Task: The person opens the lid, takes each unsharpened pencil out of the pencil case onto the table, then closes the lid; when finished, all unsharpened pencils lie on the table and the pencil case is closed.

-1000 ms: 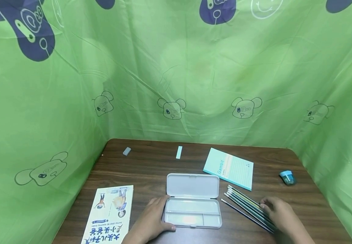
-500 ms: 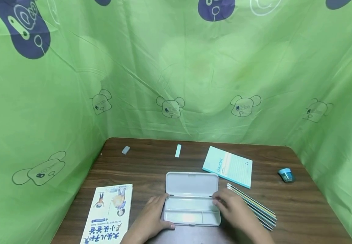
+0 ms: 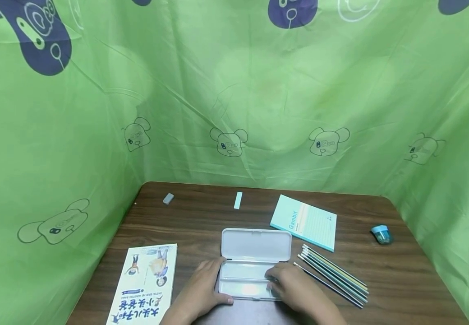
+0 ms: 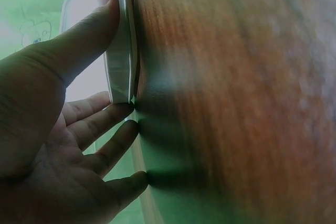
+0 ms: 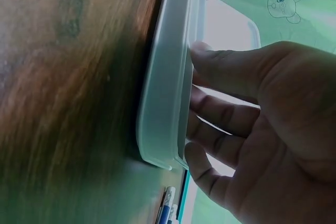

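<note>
A white pencil case (image 3: 245, 289) lies with its lid (image 3: 256, 244) folded back, showing a long compartment and a divided front row. My left hand (image 3: 200, 289) holds its left end. In the left wrist view the thumb (image 4: 102, 17) lies along the case's edge, and the other fingers touch its end and the table. My right hand (image 3: 295, 286) reaches over the right end, thumb and index finger apart on either side of the divider. In the right wrist view its fingertips dip past the rim and are partly hidden; nothing shows between them.
Several pencils (image 3: 333, 275) lie to the right of the case. Behind them is a light-blue notebook (image 3: 305, 223), and a blue sharpener (image 3: 382, 234) sits far right. A book (image 3: 143, 284) lies left; an eraser (image 3: 168, 198) and a pale strip (image 3: 238, 200) lie at the back.
My right hand has left the pencils and moved left to the case, its fingers now further in over the divider. The left hand stays at the case's left end.
</note>
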